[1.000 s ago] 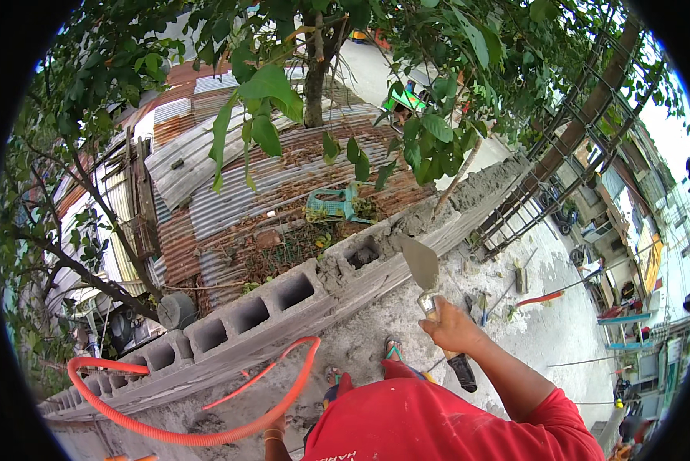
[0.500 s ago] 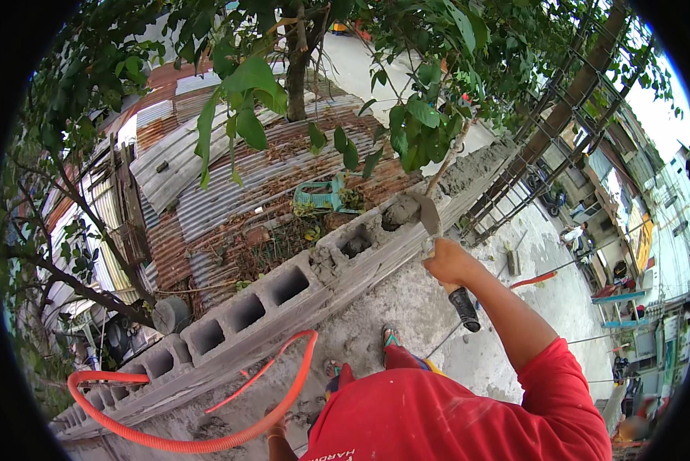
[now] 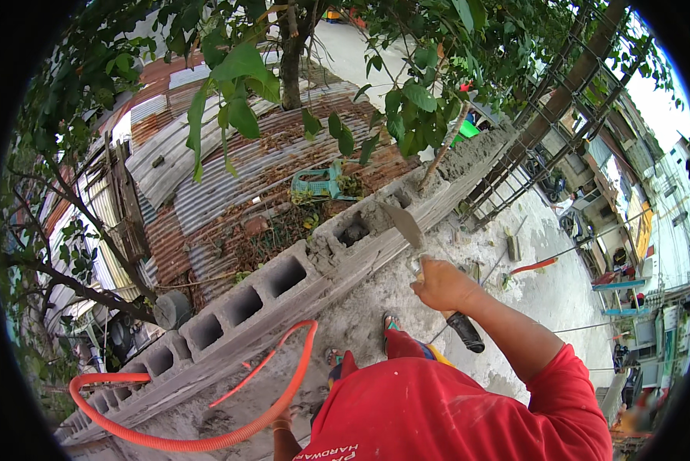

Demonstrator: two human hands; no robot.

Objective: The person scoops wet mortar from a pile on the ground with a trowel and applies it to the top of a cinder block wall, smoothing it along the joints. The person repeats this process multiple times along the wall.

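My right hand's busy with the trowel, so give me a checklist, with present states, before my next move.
1. Right hand closed around the trowel: ok.
2. Trowel blade at the top of the block wall: ok.
3. Mortar along the whole wall top: not ok; the left-hand blocks are bare, their hollows open.
4. Left hand gripping the orange hose: cannot tell; it is mostly hidden.
5. Sandaled feet clear of the hose: ok, no overlap in view.
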